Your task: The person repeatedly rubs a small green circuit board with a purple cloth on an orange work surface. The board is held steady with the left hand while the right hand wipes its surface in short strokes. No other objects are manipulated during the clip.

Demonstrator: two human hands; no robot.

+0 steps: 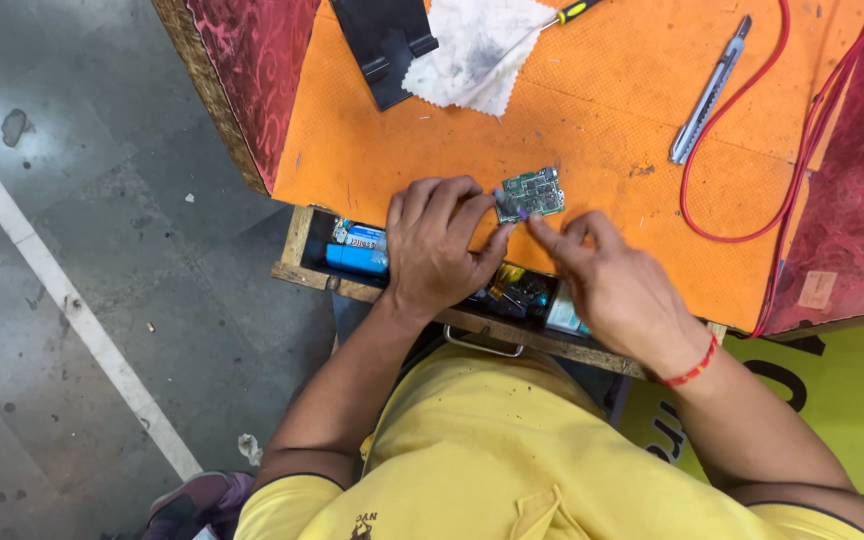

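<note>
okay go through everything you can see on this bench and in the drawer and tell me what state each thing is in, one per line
circuit board: bare, flat on the orange mat, pinched at its left edge
left hand: fingers closed on the board's edge
right hand: forefinger pointing at the board
drawer: pulled open, items inside
utility knife: lying flat, blade cannot tell
white cloth: crumpled, stained
red wire: loose, looped
screwdriver: lying down, untouched

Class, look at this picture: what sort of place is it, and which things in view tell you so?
Probably a small electronics repair bench. Both hands work on a small green circuit board lying on an orange mat; a screwdriver and a utility knife lie nearby, and an open drawer holds small parts.
</note>
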